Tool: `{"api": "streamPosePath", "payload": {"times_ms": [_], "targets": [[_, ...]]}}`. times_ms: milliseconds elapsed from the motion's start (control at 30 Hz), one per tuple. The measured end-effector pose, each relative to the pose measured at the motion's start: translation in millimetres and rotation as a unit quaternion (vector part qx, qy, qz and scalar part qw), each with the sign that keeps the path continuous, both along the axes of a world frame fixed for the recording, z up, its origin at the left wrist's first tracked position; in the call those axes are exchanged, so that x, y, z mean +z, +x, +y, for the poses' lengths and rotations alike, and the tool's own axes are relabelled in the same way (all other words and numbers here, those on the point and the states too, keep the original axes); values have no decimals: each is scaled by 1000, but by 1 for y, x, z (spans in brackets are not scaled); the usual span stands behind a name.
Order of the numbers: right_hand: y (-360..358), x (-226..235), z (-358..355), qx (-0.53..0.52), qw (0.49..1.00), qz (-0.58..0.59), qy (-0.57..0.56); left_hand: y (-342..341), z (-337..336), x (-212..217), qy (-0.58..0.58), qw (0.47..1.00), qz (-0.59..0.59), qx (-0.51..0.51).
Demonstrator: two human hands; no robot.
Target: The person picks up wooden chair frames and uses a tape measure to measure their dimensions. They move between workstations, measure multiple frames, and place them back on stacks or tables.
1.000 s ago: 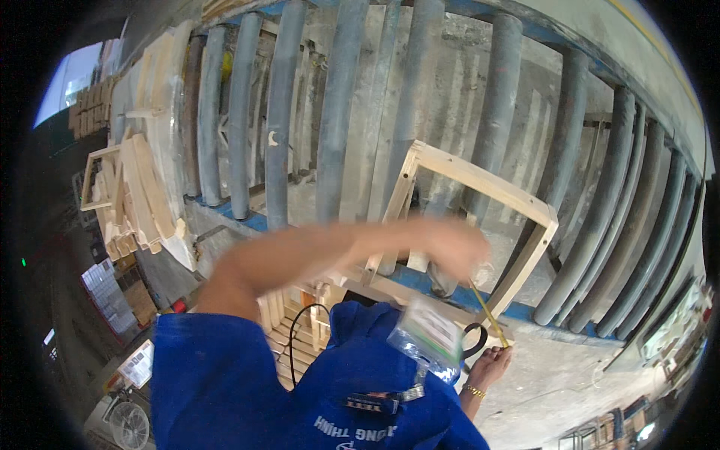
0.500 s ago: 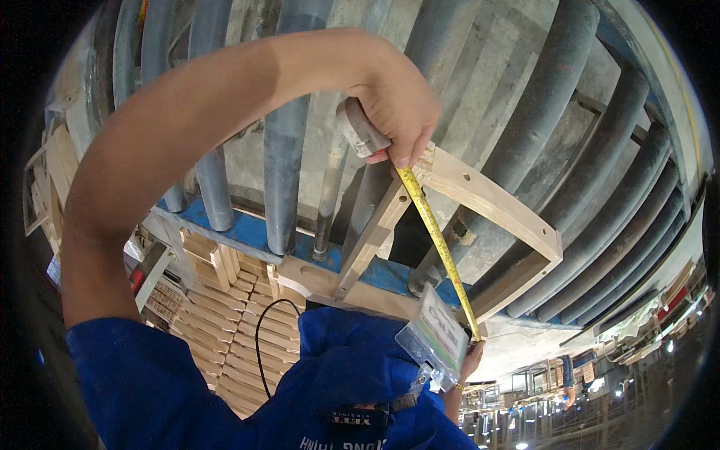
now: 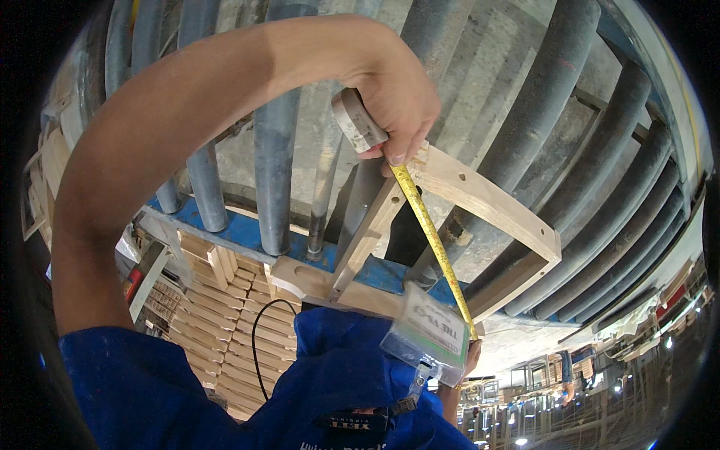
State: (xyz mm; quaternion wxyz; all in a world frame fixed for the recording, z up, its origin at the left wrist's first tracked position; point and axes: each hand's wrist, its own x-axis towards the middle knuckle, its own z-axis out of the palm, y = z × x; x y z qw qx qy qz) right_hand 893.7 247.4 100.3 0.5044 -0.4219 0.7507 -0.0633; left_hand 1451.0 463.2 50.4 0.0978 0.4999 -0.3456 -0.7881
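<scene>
My left hand [image 3: 401,105] is closed round the grey case of a tape measure [image 3: 358,120], at the far corner of a light wooden frame [image 3: 491,191]. From the case the yellow blade [image 3: 431,236] runs out straight, slanting across the frame's opening to its near right corner. There, at the blade's end, my right hand [image 3: 472,358] has its fingers closed on the tip; a clear badge holder [image 3: 427,334] hanging from my blue shirt hides part of it. The frame has a curved rail with drilled holes and lies on grey rollers.
Grey conveyor rollers [image 3: 525,127] with gaps between them stretch left and right, along a blue rail [image 3: 244,232]. Stacked wooden parts [image 3: 232,337] lie below at the left, beside a black cable [image 3: 256,337]. Racks and lights stand in the distance at lower right.
My left hand and the tape case have shifted very slightly left in the picture. The badge holder has swung left and turned. The blade stays stretched across the frame.
</scene>
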Motion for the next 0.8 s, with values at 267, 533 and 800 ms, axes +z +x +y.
{"api": "streamPosePath", "payload": {"times_ms": [267,533,800], "targets": [[5,1,-2,-7,1000,-3,-1,-2,7,-6,21,999,36,30],[5,26,-53,-12,971,-236,28,-58,25,63,-69,990,-113,-37],[113,20,3,361,856,-359,92,-268,89,84,-116,930,-155,312]]}}
